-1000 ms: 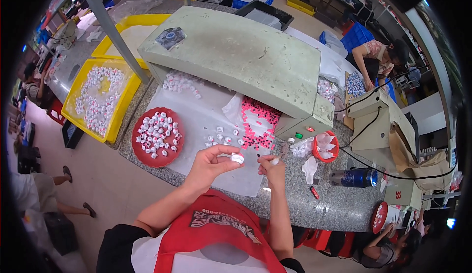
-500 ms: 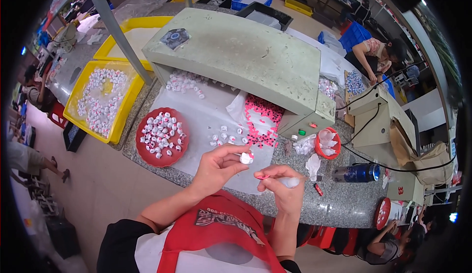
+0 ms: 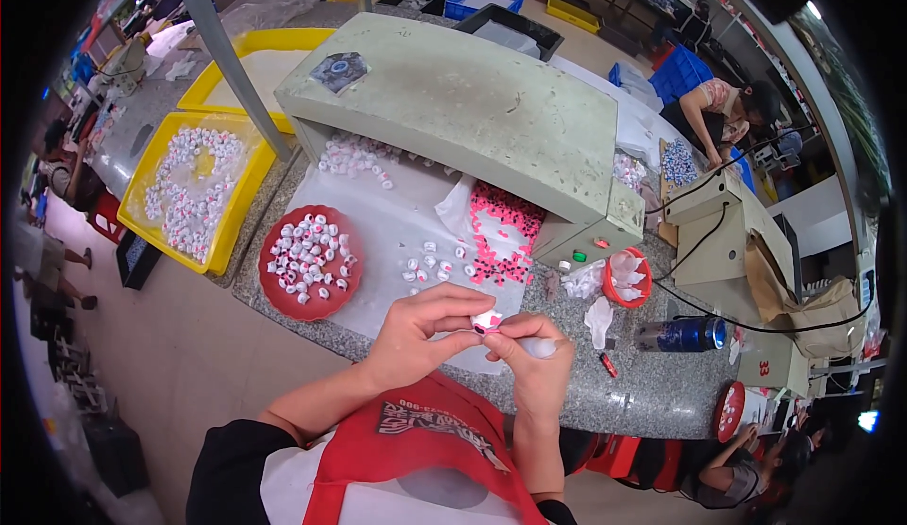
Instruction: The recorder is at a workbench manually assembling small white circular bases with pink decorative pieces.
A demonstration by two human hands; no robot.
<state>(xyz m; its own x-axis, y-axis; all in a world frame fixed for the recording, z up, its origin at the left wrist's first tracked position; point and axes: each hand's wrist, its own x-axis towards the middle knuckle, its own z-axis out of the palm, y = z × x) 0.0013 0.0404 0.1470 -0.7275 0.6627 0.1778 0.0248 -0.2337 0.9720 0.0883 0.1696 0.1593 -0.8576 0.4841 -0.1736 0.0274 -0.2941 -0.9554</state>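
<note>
Between its thumb and fingers, my left hand (image 3: 420, 331) pinches a small rounded white piece (image 3: 487, 319) with pink markings. My right hand (image 3: 540, 369) is closed on a small pink and black piece (image 3: 485, 331), pressed against the lower side of the white one; the fingertips partly hide where they meet. A whitish, translucent object (image 3: 539, 346), maybe a small bottle, also sits in the right hand. Just beyond my hands, several similar white pieces (image 3: 431, 262) lie on white paper (image 3: 378, 241), beside many small pink and black pieces (image 3: 501, 262).
A red plate (image 3: 269, 284) of white pieces stands left, with a yellow tray (image 3: 227, 251) beyond it. A grey-green metal housing (image 3: 453, 109) spans the bench ahead. Rightward are a red cup (image 3: 645, 277), crumpled tissue (image 3: 598, 322), a blue bottle (image 3: 682, 334) and a black cable (image 3: 756, 314).
My right hand has moved up and left, bringing the pink piece from apart to against the white piece. My left hand has shifted slightly, still holding the white piece.
</note>
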